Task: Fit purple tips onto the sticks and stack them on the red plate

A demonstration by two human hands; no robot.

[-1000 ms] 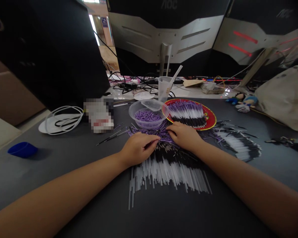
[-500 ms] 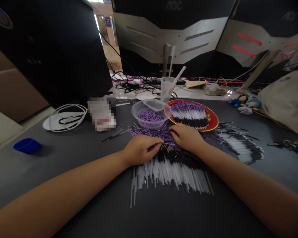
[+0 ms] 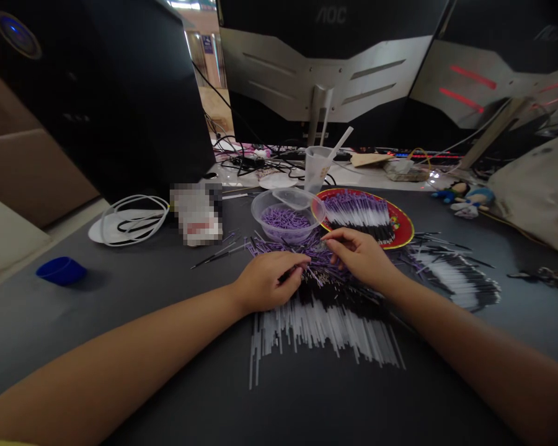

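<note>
Head view, biggest things first: what stands out?

Two AOC monitors [image 3: 325, 74], backs to the camera, rise at 12 o'clock beyond a dark worktop [image 3: 121, 347].

And on the worktop, around the hands?

At 1 o'clock, a red plate [image 3: 402, 226] carries a tidy row of sticks. At 11 o'clock, a clear plastic bowl [image 3: 260, 214] holds short purple pieces [image 3: 283, 218]. A second fanned batch of sticks [image 3: 460, 285] lies at 3 o'clock, a face mask [image 3: 130, 223] at 10 o'clock, and a small blue cup [image 3: 60, 271] at 9 o'clock.

Where's the main material?

A fanned pile of thin sticks [image 3: 325, 322] lies under both hands, just below the bowl and plate. It runs white at 6 o'clock, black through the middle and purple at 12 o'clock.

What are the hands doing?

The left hand [image 3: 270, 282] is curled, its fingers drawn together, apparently pinching a few dark sticks; how many, the fingers hide. The right hand [image 3: 360, 257] hovers with fingers loosely spread, thumb apart, holding nothing I can make out.

How would those sticks handle?

They look very light, stiff but easily bent, and quick to scatter. I'd take a small bunch by the black middle, between thumb and fingertip, sparing the purple ends.
</note>
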